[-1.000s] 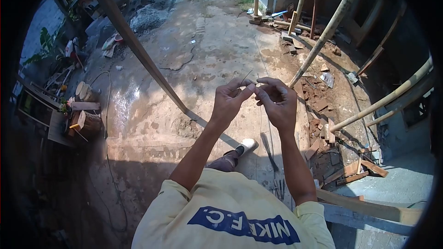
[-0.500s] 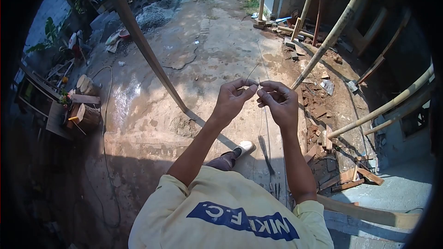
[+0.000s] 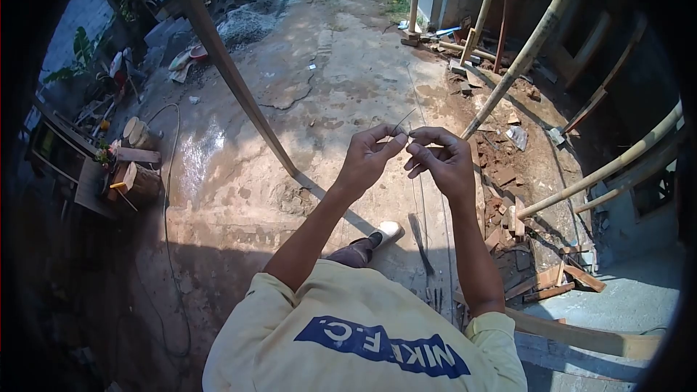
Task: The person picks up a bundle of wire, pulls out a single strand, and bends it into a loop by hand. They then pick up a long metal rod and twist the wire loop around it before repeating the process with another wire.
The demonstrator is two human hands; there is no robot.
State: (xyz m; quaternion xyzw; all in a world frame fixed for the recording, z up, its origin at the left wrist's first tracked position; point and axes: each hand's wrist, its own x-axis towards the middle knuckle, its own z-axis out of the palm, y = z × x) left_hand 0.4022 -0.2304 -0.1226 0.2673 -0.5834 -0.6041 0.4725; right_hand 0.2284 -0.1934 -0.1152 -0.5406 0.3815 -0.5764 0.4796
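Note:
In front of my chest, my left hand pinches a thin wire between thumb and forefinger; one end slants up past the fingers. My right hand is closed in a pinch right beside it, fingertips almost touching the left ones, on the same wire. Its other fingers are loosely curled. Exactly how the wire lies between the fingertips is too small to make out. Below the hands, a dark bundle of thin wires lies on the concrete near my foot.
A wooden post stands ahead on the left, with bamboo poles slanting on the right. Broken bricks and wood offcuts lie below them. A hose runs along the left ground near cut logs.
The free wire end above my hands has swung to the right and lower. My right hand's lower fingers have shifted slightly; both hands stay together at nearly the same place.

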